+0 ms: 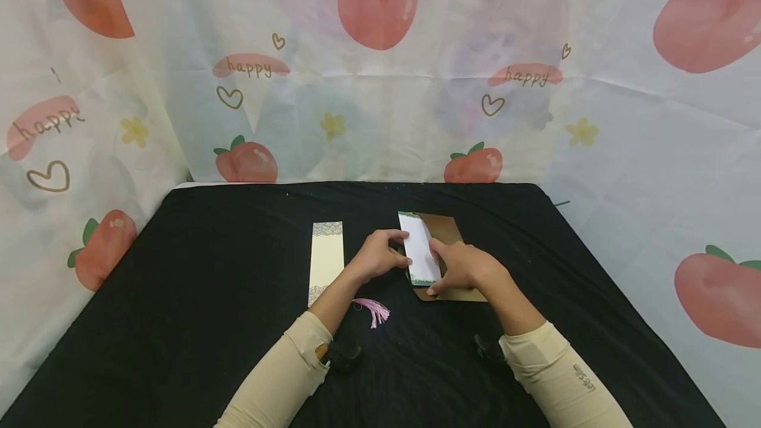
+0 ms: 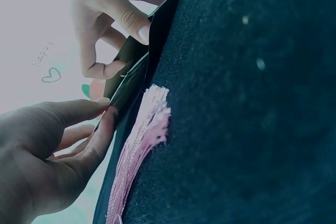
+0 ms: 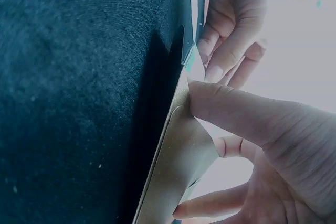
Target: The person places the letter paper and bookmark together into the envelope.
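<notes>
A white card (image 1: pixel 421 251) with green printed ends lies over a brown paper envelope (image 1: pixel 444 226), its right part overlapping the envelope's left side in the head view. My left hand (image 1: pixel 378 255) pinches the card's left edge between thumb and fingers, as the left wrist view shows too. On the other side, my right hand (image 1: pixel 466 266) grips the envelope (image 3: pixel 184 140) by its edges, thumb near the open end beside the card. The envelope stands tilted up from the black cloth in both wrist views.
Left of my left hand lies a cream bookmark (image 1: pixel 327 256) with patterned ends, partly behind the forearm. A pink tassel (image 1: pixel 376 311) rests on the black cloth (image 1: pixel 238 283) near the left wrist. A printed curtain (image 1: pixel 380 117) hangs behind the table.
</notes>
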The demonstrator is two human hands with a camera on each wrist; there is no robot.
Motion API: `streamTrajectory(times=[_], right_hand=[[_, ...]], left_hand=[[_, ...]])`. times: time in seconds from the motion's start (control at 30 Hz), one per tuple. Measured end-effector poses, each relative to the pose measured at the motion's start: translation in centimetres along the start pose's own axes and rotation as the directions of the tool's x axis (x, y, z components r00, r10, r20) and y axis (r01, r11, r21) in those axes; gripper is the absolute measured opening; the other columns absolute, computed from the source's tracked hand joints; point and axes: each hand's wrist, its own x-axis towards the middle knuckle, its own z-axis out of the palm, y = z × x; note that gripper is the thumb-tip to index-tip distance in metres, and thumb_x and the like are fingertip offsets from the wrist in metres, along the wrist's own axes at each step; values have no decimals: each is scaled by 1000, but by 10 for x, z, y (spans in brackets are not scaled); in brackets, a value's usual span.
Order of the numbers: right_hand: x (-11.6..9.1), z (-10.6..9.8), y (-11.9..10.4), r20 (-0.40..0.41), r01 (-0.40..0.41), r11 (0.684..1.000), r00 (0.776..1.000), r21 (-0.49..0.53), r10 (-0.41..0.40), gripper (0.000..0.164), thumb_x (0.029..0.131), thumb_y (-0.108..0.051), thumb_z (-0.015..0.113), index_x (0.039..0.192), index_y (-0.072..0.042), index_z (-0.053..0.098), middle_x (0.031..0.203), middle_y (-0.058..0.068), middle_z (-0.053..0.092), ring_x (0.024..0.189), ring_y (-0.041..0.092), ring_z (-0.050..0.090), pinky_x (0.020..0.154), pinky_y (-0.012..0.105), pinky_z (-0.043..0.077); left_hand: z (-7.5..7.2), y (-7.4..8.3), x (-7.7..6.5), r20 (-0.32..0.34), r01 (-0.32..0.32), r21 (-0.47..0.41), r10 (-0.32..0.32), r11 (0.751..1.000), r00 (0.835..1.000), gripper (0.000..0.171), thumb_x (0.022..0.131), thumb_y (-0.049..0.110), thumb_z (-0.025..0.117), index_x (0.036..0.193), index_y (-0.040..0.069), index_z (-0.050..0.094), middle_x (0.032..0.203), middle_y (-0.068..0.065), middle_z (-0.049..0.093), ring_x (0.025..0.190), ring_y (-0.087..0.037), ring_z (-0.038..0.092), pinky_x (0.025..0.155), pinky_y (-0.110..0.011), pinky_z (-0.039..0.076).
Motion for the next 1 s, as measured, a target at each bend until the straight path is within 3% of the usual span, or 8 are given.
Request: streamTrajectory(times=[0.23, 0.63, 1.0], right_hand=[[0, 0, -2, 11, -10, 1000, 1000, 6, 10, 82, 75, -48, 93, 134, -12, 48, 92, 8, 60, 78, 24, 58, 66, 40, 47], [-2, -1, -4, 27, 1, 1000, 1000, 28, -2, 76, 76, -46, 92, 128, -13, 49, 86, 8, 59, 72, 23, 58, 62, 38, 45], [-3, -2, -7, 26, 17, 999, 1000, 30, -18, 71, 76, -44, 93, 122, -13, 49, 89, 7, 59, 75, 23, 58, 64, 39, 46]], left_hand=[[1, -1, 1, -20, -8, 45, 9, 999, 1000, 56, 84, -4, 82, 137, -5, 62, 123, -19, 66, 84, -17, 73, 68, -25, 52], [5, -2, 3, -45, -7, 93, 12, 996, 999, 56, 83, -3, 84, 135, -5, 64, 104, -14, 72, 77, -12, 71, 66, -23, 52], [10, -3, 4, -61, -1, 189, 12, 982, 998, 55, 83, 5, 86, 134, -1, 67, 114, -13, 72, 81, -12, 64, 73, -26, 50]])
